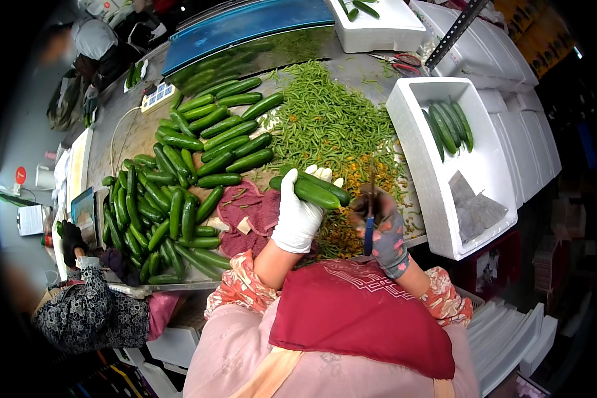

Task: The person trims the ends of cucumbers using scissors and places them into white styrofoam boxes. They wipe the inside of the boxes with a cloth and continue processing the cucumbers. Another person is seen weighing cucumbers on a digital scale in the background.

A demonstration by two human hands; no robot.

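My left hand, in a white glove, holds cucumbers over a heap of small green stem trimmings and yellow blossoms. Just right of them, my right hand, in a grey patterned glove, grips a tool with a blue handle and a narrow upright part; its exact kind cannot be told. A large pile of cucumbers covers the left of the metal table. A dark red cloth lies beside my left hand. To the right, a white foam box holds several cucumbers and a grey sheet.
Scissors with red handles lie near another foam box at the back. A power strip with a cable sits at back left. Further foam boxes stand right. A co-worker's black-gloved hand is at far left, and another person is beyond.
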